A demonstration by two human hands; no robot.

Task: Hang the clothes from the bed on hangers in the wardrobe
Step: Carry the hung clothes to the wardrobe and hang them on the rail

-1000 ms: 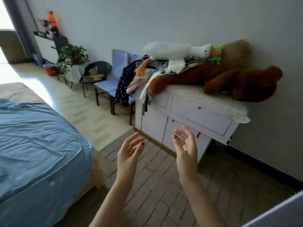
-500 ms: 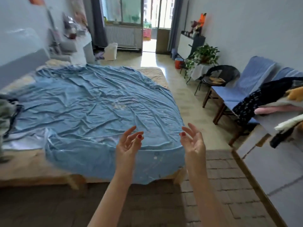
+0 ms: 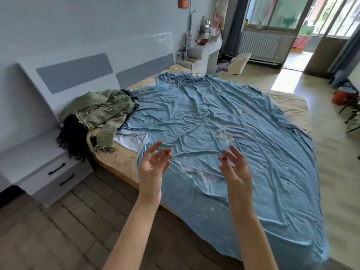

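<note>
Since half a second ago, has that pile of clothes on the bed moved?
No. The clothes pile lies at the same corner of the bed, by the headboard; only the camera turned left.

2 empty hands (image 3: 153, 168) (image 3: 234, 168), clothes (image 3: 97, 112) on bed (image 3: 214, 123)

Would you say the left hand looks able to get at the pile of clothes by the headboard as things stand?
Probably yes, with a step closer. The left hand is open and holds nothing, and only bare blue sheet lies between it and the pile of clothes, up and to its left.
</note>
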